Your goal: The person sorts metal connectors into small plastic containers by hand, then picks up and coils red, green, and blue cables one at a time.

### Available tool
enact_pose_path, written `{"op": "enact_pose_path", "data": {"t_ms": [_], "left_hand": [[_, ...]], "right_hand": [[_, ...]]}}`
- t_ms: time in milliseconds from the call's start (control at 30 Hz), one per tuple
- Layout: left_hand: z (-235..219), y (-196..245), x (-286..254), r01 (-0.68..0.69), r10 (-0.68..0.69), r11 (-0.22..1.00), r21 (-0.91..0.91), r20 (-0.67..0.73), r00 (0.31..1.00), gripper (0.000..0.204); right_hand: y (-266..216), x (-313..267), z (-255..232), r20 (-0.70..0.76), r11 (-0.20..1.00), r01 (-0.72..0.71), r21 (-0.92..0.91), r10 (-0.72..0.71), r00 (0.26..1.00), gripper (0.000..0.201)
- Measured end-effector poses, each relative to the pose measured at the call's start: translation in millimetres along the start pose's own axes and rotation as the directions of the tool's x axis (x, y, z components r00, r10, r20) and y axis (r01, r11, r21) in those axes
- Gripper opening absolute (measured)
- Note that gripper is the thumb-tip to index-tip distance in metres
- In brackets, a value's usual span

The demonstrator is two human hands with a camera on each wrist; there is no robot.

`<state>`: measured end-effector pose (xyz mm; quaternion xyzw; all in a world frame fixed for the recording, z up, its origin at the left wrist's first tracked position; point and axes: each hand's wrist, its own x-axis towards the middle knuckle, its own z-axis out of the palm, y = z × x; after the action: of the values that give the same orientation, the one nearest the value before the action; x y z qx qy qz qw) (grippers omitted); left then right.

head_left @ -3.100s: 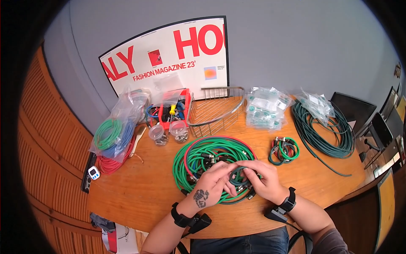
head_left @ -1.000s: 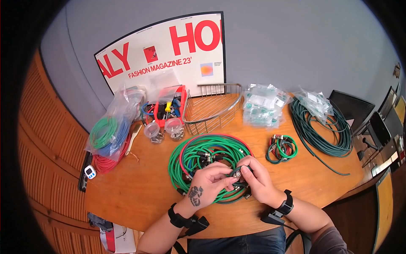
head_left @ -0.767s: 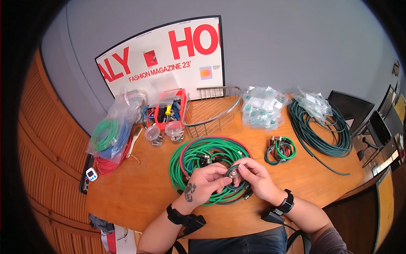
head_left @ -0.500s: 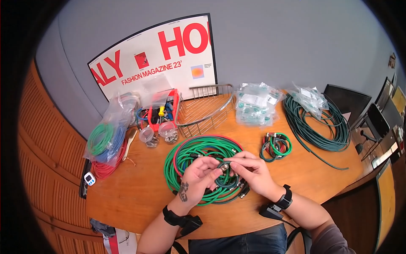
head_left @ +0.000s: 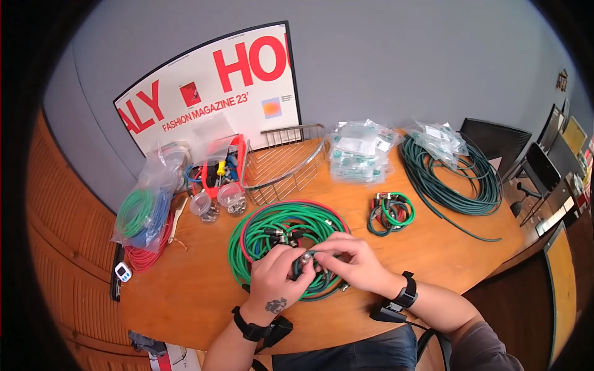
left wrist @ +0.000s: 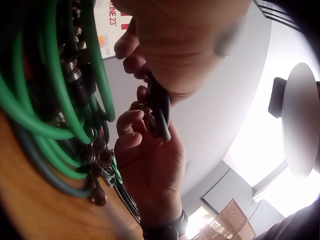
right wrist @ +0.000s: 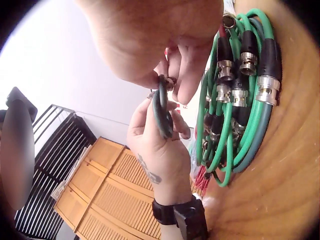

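Observation:
Between both hands is a small coiled dark green cable [right wrist: 162, 112] with a silver BNC connector [head_left: 306, 258] at its end. My left hand [head_left: 273, 278] grips the coil, its back turned up in the head view. The thumb and forefinger of my right hand [head_left: 354, 264] pinch the cable close to the connector. In the right wrist view the left hand [right wrist: 162, 155] has its fingers round the loop from below. Under the hands lies a big coil of bright green cables [head_left: 238, 247] with a red one and several BNC ends; the hands partly hide it.
A small cable bundle [head_left: 391, 213] lies right of the big coil. Behind stand a wire basket [head_left: 284, 167], a red bin [head_left: 238, 148], two small tubs [head_left: 231, 195] of connectors and clear bags [head_left: 359, 151]. A long dark green cable coil [head_left: 455, 185] sits back right.
The scene has shifted left in the head view. The small coil has turned in the hands, and its connector now shows between them. My left hand has rolled over, its back facing up.

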<state>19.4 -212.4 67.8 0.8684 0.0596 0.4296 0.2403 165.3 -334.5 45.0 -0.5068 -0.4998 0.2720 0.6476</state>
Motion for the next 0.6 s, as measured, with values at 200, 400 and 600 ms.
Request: {"op": "enact_pose_path", "data": {"t_ms": [200,400,600], "left_hand": [[1.3,3.4,-1.6,0.128,-0.13,0.991,-0.045,-0.042,0.991,0.021],[1.5,-4.2,2.3,0.19,-0.189,0.962,-0.193,0.027,0.982,0.026],[-12.1,-7.7,9.7,0.238,-0.247,0.959,-0.15,-0.044,0.968,0.013]], "right_hand": [[2.0,0.7,1.0,-0.019,0.984,0.075,-0.163,-0.079,0.997,0.016],[-5.6,8.1,-25.7,-0.089,0.878,0.196,-0.436,-0.258,0.962,0.017],[-24.5,24.9,-87.5,-0.396,0.649,-0.15,-0.746,-0.25,0.884,0.014]]}}
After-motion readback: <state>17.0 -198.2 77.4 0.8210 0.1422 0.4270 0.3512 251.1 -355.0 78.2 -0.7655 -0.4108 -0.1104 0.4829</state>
